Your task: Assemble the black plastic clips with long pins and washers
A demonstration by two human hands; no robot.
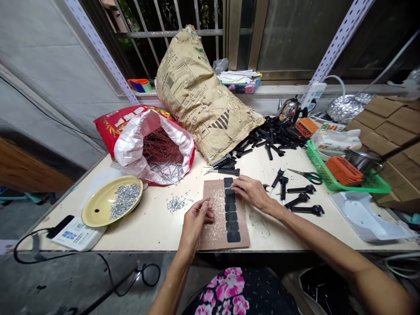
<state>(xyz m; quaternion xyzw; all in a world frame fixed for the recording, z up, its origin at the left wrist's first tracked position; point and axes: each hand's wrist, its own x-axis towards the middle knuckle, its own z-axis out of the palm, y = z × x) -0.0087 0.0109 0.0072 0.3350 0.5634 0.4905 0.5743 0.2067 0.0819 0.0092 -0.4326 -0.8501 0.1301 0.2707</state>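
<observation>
A brown board (243, 234) lies near the table's front edge, with pale speckles over its left part. Down its right part runs a column of black rounded-square pieces (232, 216). My left hand (197, 216) rests at the board's left side, fingers curled and thumb against the forefinger; anything between them is hidden. From the right, my right hand (251, 191) reaches over the board, its bent fingertips at the right edge of the upper black pieces. Whether it grips one is too small to make out. Small shiny metal rings (176, 204) lie scattered left of the board.
A yellow dish (90, 205) of metal bits sits left, before a red bag (120, 124) of long nails or rods. A large paper sack (197, 87) leans behind. Black tools (300, 199), scissors (308, 176) and a green basket (341, 186) stand right.
</observation>
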